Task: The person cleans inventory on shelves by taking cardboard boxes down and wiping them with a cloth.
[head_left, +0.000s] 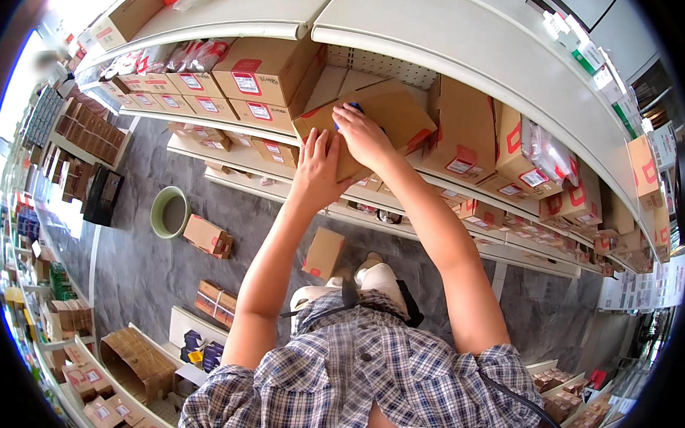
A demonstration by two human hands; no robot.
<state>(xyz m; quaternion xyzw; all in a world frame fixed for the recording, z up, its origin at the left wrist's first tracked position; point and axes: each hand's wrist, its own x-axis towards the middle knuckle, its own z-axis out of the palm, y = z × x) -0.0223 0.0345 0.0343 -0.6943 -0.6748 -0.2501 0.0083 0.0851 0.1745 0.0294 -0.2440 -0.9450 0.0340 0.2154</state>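
Checked shirt (348,365): nearest the camera, across the lower centre of the frame.
White shelving (426,22): spans the upper frame, stocked with labelled boxes (255,74).
Brown carton (399,110): upper centre, askew at the shelving's front edge, under both hands.
Green bin (158,213): left of centre, on grey floor (132,251).
Left hand (318,169): fingers spread, flat on the carton.
Right hand (364,138): fingers over the carton top; cannot tell whether pinching.
Blue item (356,106): small, partly hidden by right-hand fingers.

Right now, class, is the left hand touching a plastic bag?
No, the left hand rests on a brown cardboard box.
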